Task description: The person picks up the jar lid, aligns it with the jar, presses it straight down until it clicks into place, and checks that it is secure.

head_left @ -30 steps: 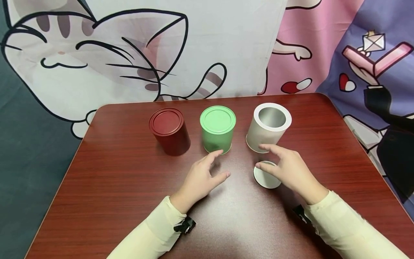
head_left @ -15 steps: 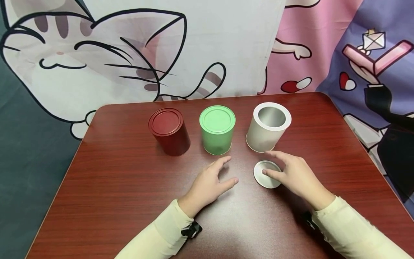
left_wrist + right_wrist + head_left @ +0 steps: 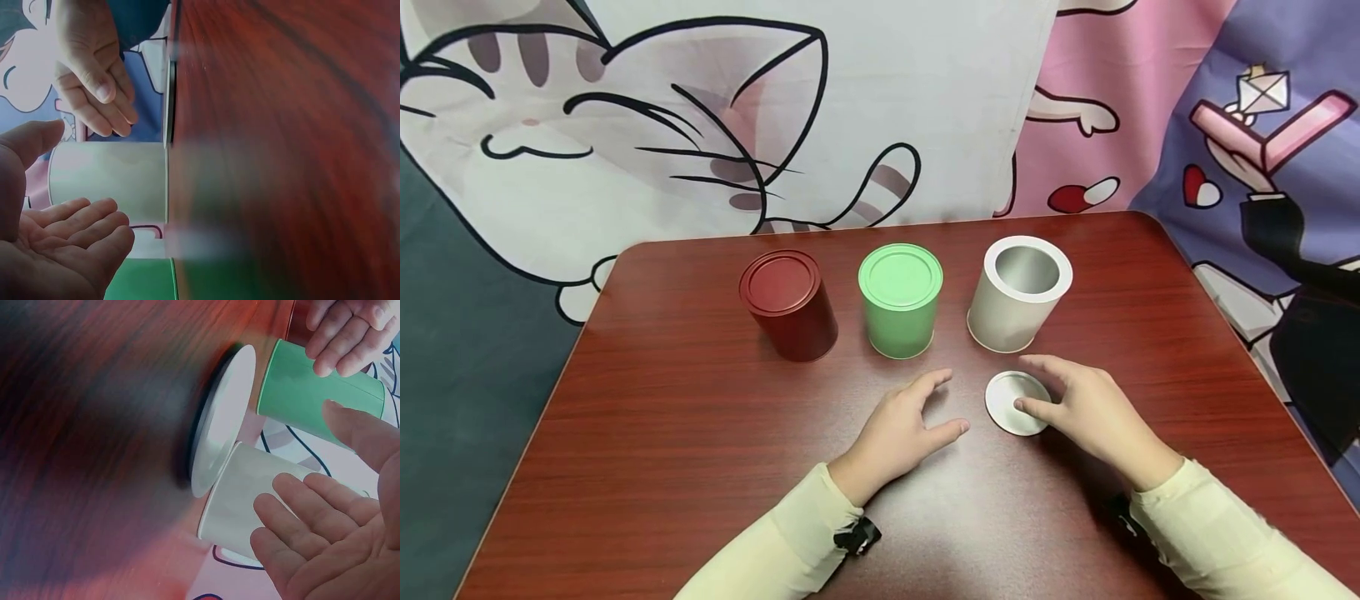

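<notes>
A round white lid lies flat on the table in front of an uncovered white can, whose silver inside shows. Over the lid's right side hovers my right hand, fingers and thumb spread apart, with nothing between them. My left hand is held above the table to the left of the lid, its fingers extended and thumb apart, also holding nothing. The right wrist view shows the lid apart from the right palm. Behind the left hand stands a green can with its lid on.
A dark red can with its lid on stands left of the green one, the cans forming a row near the back edge. The reddish wooden table meets a printed cartoon cloth behind it.
My left hand has shifted right and slightly toward me, away from the green can. My right hand has drawn back a little from the white can. The cans and lid stay where they were.
</notes>
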{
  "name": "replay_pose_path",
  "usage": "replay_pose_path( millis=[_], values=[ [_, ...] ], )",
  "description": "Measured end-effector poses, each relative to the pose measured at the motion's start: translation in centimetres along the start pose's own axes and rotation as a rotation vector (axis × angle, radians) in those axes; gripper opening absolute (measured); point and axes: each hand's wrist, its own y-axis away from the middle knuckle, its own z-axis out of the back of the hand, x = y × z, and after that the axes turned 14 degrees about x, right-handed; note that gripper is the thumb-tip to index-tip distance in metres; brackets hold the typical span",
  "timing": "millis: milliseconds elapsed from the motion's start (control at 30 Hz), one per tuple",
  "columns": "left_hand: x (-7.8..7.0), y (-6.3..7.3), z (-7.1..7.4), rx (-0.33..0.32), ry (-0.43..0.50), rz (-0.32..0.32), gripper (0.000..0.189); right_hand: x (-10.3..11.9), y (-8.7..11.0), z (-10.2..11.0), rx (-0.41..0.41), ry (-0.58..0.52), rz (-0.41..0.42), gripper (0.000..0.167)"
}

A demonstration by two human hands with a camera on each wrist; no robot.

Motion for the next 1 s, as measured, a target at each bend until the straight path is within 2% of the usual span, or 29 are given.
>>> replay_pose_path(
  millis=[200,500,800,1000],
  values=[
    [-0.2,-0.6,-0.6,0.023,0.046,0.000,0.062,-0.4,0.1,0.1,0.021,-0.006,-0.010,0.053],
    [-0.3,-1.5,-1.2,0.041,0.051,-0.020,0.059,-1.1,0.3,0.1,0.042,0.006,-0.015,0.053],
    [-0.3,-2.3,-1.7,0.114,0.019,0.021,0.060,-1.6,0.5,-0.1,0.068,0.023,-0.041,0.055],
    [0.0,-2.9,-1.9,0.145,-0.033,0.023,0.060,-2.0,0.6,-0.2,0.088,0.031,-0.060,0.057]
  ],
)
